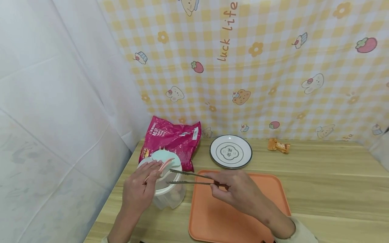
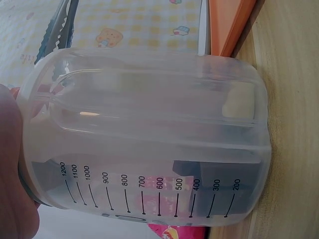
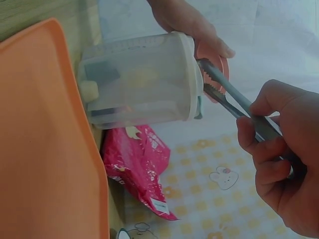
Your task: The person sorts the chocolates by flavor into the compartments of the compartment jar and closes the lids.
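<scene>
A clear plastic storage container (image 2: 149, 119) stands upright, measuring marks on its side and a pale lump (image 2: 239, 100) low inside. Its round lid has a mint-green part (image 1: 166, 157) and a pink flap (image 1: 166, 164) tilted up. My left hand (image 1: 138, 187) is at the lid's left, thumb and fingers holding the raised flap. My right hand (image 1: 238, 190) grips metal tongs (image 3: 239, 107). Their serrated tips are apart, over the container's opening beside the flap, with nothing between them. How far the tips reach inside is unclear.
An orange tray (image 1: 225, 216) lies right of the container, below my right hand. Behind the container leans a magenta snack bag (image 1: 182, 136). A white dark-rimmed plate (image 1: 218, 148) sits behind the tray, and a small orange-wrapped item (image 1: 278, 145) lies farther right near the curtain.
</scene>
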